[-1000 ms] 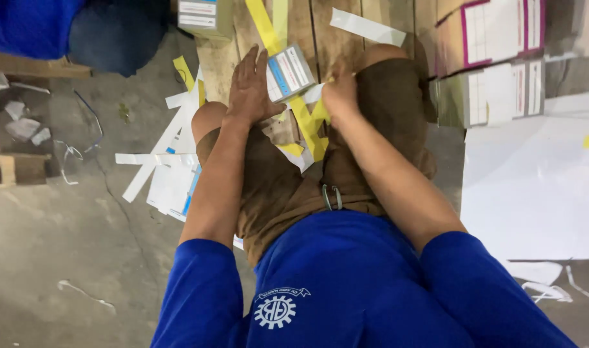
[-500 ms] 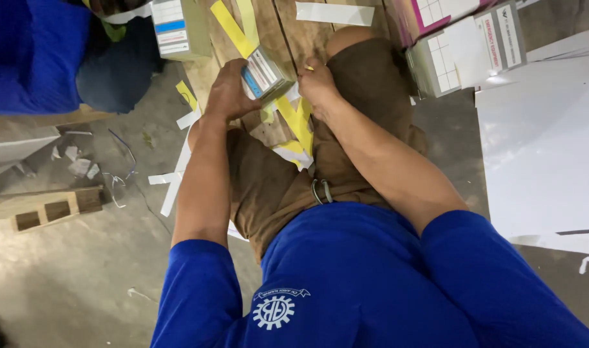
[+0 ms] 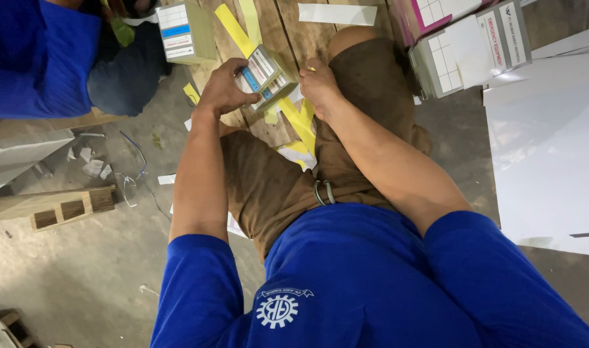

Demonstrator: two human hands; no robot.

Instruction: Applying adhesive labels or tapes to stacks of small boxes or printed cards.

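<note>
My left hand (image 3: 222,89) grips a small grey-green carton (image 3: 268,77) with a white and blue label, held over a wooden pallet (image 3: 294,32). My right hand (image 3: 318,85) touches the carton's right side, its fingers curled near a yellow paper strip (image 3: 299,122) that runs down over my brown shorts. A longer yellow strip (image 3: 233,29) lies on the pallet just beyond the carton.
A second labelled carton (image 3: 185,32) stands at the pallet's far left, next to another person in blue (image 3: 43,58). Stacked flat cartons (image 3: 475,45) and large white sheets (image 3: 545,142) lie to the right. A wooden block (image 3: 56,209) and paper scraps sit on the concrete floor at left.
The view has tilted and shifted, so the hands and carton sit higher and more central. The carton has turned in my left hand, with my right hand staying against its side.
</note>
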